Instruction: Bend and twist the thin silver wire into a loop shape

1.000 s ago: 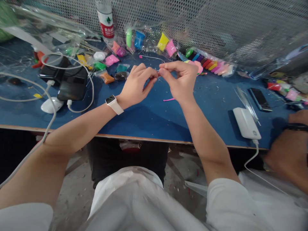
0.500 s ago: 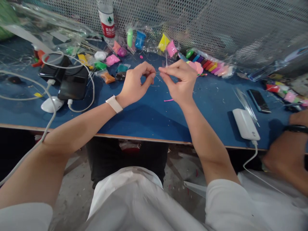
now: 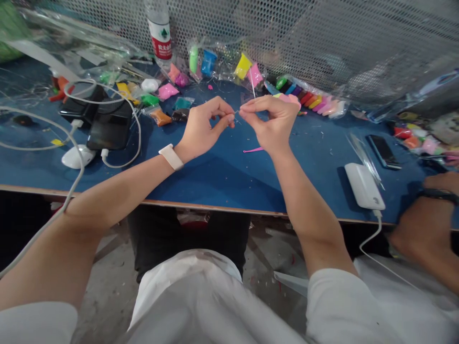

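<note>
Above the blue tabletop point(image 3: 229, 179), my two hands almost meet at the fingertips. My right hand point(image 3: 274, 122) pinches a thin white stick point(image 3: 253, 86) that points up and away. My left hand point(image 3: 206, 124) is closed in a pinch, and what its fingers hold is too small to make out. A tiny pale bit shows between the two sets of fingertips. Below my right hand lies a slim magenta tool point(image 3: 253, 150) with a small loop at one end. Pink and yellow clay shapes point(image 3: 289, 99) lie behind that hand, partly hidden.
Clay packets line the back, among them a yellow one point(image 3: 243, 66) and a multicoloured row point(image 3: 311, 98). A water bottle point(image 3: 160, 38) stands at the mesh. Left are black devices point(image 3: 109, 126) with white cables; right, a power bank point(image 3: 365, 186), a phone point(image 3: 383, 150) and another person's arm point(image 3: 428, 220).
My fingertips have come closer together. The white stick in my right hand has shifted slightly right and now leans more. My left hand has moved slightly right.
</note>
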A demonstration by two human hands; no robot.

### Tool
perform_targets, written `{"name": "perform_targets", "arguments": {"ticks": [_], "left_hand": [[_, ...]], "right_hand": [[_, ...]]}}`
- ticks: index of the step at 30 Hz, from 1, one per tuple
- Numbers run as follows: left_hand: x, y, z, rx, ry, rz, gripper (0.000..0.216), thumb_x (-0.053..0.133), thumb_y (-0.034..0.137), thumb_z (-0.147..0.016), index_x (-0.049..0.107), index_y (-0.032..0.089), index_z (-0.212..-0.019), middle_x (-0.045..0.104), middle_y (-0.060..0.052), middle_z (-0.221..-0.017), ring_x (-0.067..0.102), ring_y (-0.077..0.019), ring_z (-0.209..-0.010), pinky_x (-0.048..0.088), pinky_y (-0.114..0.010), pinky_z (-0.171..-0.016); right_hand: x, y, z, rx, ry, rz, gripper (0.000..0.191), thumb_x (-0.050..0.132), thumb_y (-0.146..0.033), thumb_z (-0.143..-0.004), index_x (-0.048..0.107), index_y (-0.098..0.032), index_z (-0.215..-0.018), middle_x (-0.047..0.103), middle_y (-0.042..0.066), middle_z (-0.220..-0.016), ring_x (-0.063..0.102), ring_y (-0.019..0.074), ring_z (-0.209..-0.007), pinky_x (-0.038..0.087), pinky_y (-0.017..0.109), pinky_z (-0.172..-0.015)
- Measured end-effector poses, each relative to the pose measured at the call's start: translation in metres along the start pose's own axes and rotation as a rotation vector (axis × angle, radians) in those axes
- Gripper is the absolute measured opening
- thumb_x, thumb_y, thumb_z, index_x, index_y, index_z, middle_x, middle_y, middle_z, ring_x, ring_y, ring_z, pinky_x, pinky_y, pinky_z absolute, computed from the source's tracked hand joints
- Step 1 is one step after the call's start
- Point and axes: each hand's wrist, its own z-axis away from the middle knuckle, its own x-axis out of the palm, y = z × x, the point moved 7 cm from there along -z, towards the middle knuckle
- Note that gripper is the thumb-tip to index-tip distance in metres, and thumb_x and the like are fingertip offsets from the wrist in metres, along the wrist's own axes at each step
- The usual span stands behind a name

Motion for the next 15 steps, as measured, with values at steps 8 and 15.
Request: {"name": "perform_targets", "arguments": {"ticks": [8, 15], "left_hand": [[-0.006, 0.0, -0.003, 0.007, 0.044, -0.052, 0.033, 0.07, 0.057, -0.109, 0.069, 0.026, -0.096, 0.082, -0.003, -0.088, 0.08, -0.018, -0.082, 0.063, -0.035, -0.079], [-0.004, -0.008, -0.007, -0.013, -0.019, -0.045, 0.022, 0.073, 0.044, -0.108, 0.073, 0.025, -0.098, 0.085, -0.003, -0.086, 0.081, -0.0177, -0.082, 0.061, -0.033, -0.078]], "right_hand": [[0.008, -0.006, 0.004, -0.021, -0.051, -0.034, 0.024, 0.084, -0.06, -0.097, 0.086, -0.036, -0.093, 0.086, -0.001, -0.095, 0.085, 0.0253, -0.098, 0.072, 0.056, -0.106], [0.012, -0.011, 0.007, 0.01, -0.012, 0.053, 0.024, 0.08, -0.058, -0.101, 0.084, -0.036, -0.092, 0.087, 0.001, -0.096, 0.084, 0.0267, -0.098, 0.071, 0.056, -0.108]]}}
